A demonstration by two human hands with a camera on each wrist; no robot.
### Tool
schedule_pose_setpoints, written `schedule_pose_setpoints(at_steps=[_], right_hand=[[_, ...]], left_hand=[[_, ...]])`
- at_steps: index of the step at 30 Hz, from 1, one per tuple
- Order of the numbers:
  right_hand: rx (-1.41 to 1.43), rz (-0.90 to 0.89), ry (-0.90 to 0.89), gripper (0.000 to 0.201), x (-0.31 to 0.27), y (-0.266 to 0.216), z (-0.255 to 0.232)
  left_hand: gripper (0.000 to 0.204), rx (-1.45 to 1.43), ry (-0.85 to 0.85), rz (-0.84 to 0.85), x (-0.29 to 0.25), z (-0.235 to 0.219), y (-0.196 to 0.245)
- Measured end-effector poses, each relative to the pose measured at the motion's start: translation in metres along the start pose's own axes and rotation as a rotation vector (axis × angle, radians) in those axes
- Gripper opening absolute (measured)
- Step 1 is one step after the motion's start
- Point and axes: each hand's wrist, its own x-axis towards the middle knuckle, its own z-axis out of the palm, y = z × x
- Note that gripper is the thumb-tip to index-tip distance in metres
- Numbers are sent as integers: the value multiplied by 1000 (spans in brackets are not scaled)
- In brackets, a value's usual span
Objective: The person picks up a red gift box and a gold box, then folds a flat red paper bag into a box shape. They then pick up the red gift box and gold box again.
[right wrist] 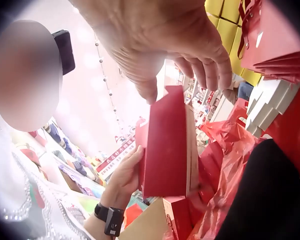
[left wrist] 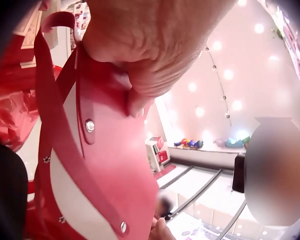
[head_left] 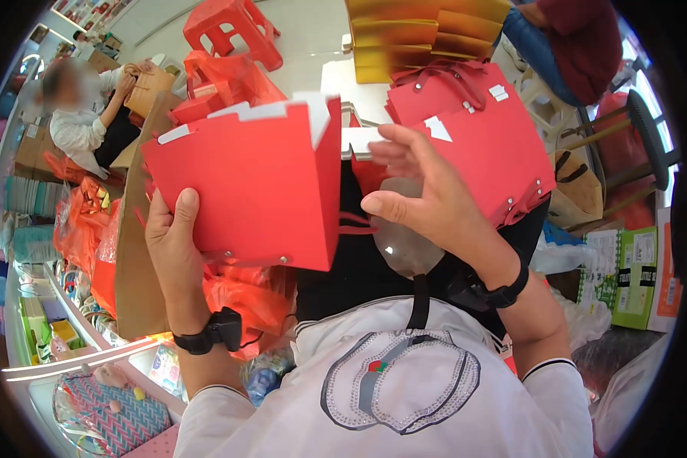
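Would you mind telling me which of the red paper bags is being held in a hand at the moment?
The red bag nearest the camera, gripped at its lower left edge by the left hand. The other red bags lie stacked on the table behind, unheld.

red bag point(head_left: 252, 187): matt smooth card | rivets point(left wrist: 90, 125): shiny metal

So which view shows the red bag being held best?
The head view: the whole red bag shows, gripped at its lower corner by the left hand. The left wrist view shows only a close riveted corner and handle; the right wrist view shows it edge-on below the right hand.
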Motion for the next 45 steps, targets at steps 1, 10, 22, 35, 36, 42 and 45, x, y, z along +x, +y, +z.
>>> schedule_pose_setpoints(at_steps=[1,10,22,35,36,42,45], right_hand=[[92,99,-35,89,3,-3,-1],[323,166,15,64,12,5,-2],[166,24,127,53,8,-4,-26],[372,-207,579,61,-15,-26,-103],[373,-225,597,61,-15,-20,-107],[420,-265,676,53,-16,-5,-121],[422,-240,675,46,-16,-2,-129]], left_hand=[[36,-47,36,0,0,7,-3],[39,-427,11,-97,-4,48,-37],[40,-408,-42,49,6,67,-26],[56,-389,-347,251,38,215,-22],[59,-422,-358,232,41,224,-25],[73,-461,-333,136,53,258,-20],[67,-457,-343,74,57,266,-14]])
